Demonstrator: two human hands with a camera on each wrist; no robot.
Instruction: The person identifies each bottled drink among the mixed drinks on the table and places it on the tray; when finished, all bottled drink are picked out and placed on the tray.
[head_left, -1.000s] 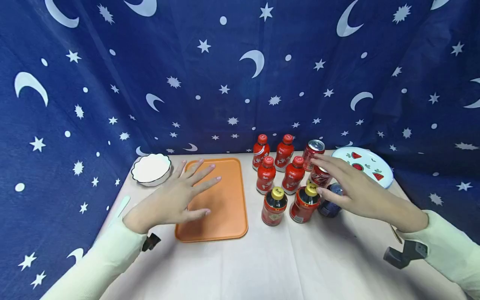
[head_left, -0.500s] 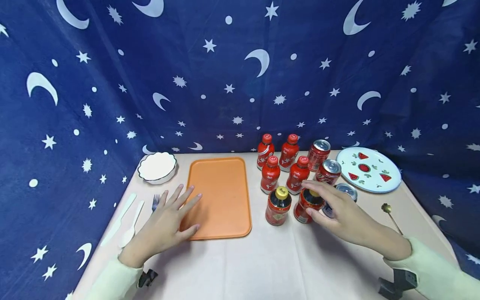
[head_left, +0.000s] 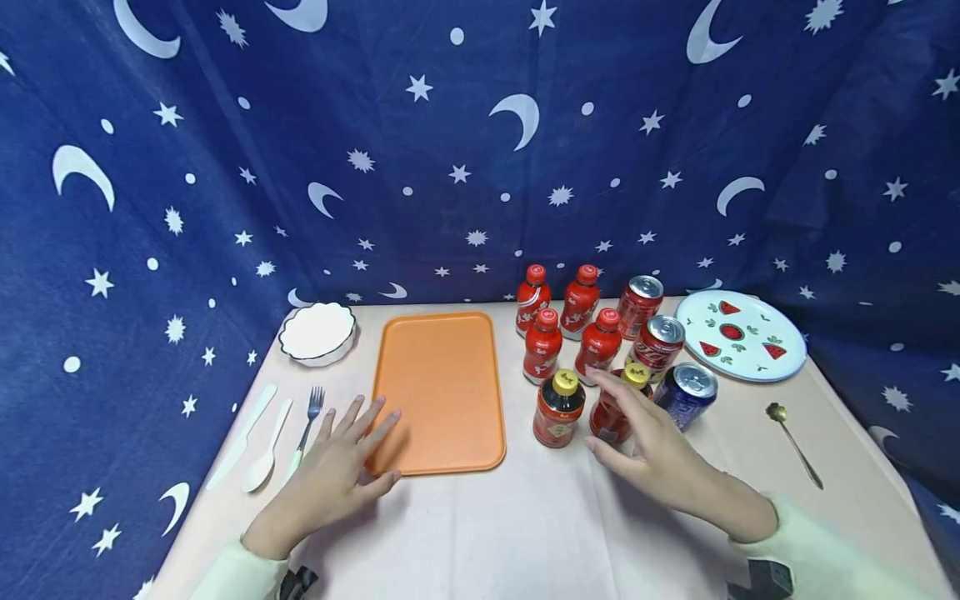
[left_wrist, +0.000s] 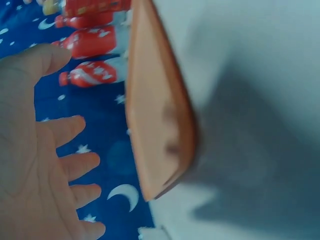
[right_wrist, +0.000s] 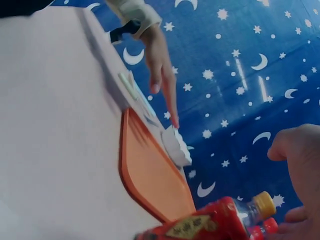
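My left hand hovers with spread fingers by the near left corner of an orange tray; nothing is in its grasp. In the left wrist view, its palm and straight fingers show beside the tray. My right hand has thumb and fingers apart in front of a yellow-capped bottle with a red label, partly covering it. A second yellow-capped bottle stands just left of that one. Behind them are several small red bottles. Two red cans and a dark blue can stand to their right.
A white scalloped bowl sits back left. Below it lie a white knife, a white spoon and a fork. A watermelon-patterned plate and a gold spoon lie right. A starry blue curtain hangs behind.
Both hands have drawn back toward the near side, the left off the tray's middle, the right away from the cans. The cutlery and blue can show more fully. The view has shifted slightly.
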